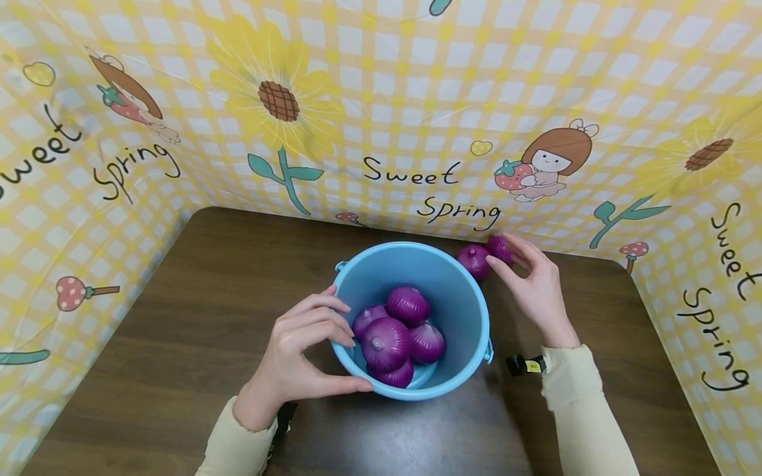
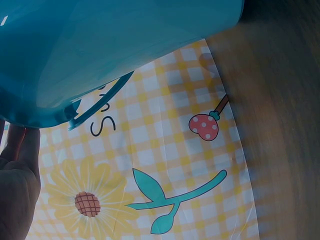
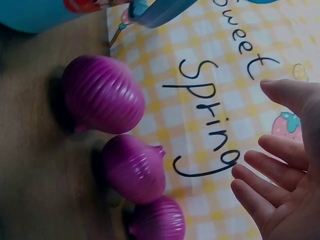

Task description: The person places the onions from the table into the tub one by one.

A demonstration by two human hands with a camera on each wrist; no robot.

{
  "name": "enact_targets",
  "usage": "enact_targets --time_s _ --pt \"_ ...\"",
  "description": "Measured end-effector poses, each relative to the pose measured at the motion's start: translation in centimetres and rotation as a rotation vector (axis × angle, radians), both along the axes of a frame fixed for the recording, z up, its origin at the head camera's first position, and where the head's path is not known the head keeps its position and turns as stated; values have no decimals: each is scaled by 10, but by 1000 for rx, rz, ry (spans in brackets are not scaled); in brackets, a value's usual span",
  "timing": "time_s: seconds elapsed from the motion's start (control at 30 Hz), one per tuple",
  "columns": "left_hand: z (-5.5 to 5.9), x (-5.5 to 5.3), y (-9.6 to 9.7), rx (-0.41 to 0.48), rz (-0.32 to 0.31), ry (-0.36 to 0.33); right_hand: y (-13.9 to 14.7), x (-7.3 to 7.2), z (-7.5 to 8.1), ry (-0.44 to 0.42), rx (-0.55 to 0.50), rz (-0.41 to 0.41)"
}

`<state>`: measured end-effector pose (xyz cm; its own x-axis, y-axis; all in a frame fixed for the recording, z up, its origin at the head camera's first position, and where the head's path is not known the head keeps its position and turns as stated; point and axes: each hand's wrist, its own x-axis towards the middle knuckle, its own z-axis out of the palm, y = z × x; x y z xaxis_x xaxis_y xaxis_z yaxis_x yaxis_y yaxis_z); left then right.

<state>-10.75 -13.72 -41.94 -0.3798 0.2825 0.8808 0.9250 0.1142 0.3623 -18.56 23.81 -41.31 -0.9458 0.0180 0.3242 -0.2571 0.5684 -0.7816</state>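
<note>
A light blue bucket (image 1: 461, 311) stands on the table with several purple onions (image 1: 385, 344) inside it. My left hand (image 1: 300, 347) holds the bucket's left side, its fingers over the rim and its thumb at the near edge. In the left wrist view the bucket's outer wall (image 2: 120, 35) and handle (image 2: 102, 100) fill the top. Right of the bucket, my right hand (image 1: 536, 284) hovers over loose onions (image 1: 474, 262). The right wrist view shows three onions (image 3: 104, 94) in a row, apart from the spread fingers of that hand (image 3: 285, 185).
The brown wooden table (image 1: 178, 344) is walled by a yellow checked cloth (image 1: 387, 99) at the back and both sides. The loose onions lie close to the back cloth. A black strap piece (image 1: 524, 365) shows at the right wrist.
</note>
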Motion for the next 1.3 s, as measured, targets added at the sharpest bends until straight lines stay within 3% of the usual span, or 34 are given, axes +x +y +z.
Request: enact_targets --time_s 0.23,0.47,0.8,1.07,1.3 --pt "0 0 0 -2 1 -5 1 -13 -13 -39 12 20" --pt "0 -1 0 -1 -2 -5 3 -20 -26 -122 41 -15" --pt "0 0 0 -3 -2 -10 1 -29 -42 -144 56 -20" --pt "0 0 0 -2 -4 -8 -5 -38 -46 -124 158 9" --pt "0 1 -1 -3 -6 -5 -9 -41 -48 -125 178 21"
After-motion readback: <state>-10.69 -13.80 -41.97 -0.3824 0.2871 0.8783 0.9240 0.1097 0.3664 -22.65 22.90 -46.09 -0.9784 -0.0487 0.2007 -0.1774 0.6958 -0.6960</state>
